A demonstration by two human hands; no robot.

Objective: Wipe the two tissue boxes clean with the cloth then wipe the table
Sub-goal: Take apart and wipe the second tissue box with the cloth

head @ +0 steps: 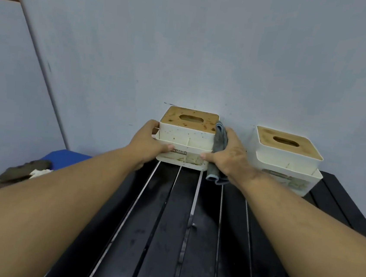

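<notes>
Two white tissue boxes with wooden slotted lids stand at the far end of a black slatted table point(165, 215), against the wall. The left tissue box point(186, 136) is speckled with brown stains on lid and sides. My left hand point(148, 143) grips its left side, thumb across the front. My right hand point(227, 155) holds its right side with a grey cloth point(218, 146) trapped between palm and box; the cloth's folded end hangs down onto the table. The right tissue box point(287, 159) stands apart, untouched.
A light grey wall rises directly behind the boxes. Left of the table lies a blue surface point(67, 157) with an olive-brown bag point(19, 173) and something white on it. The table's slats run toward me with pale gaps and smudges.
</notes>
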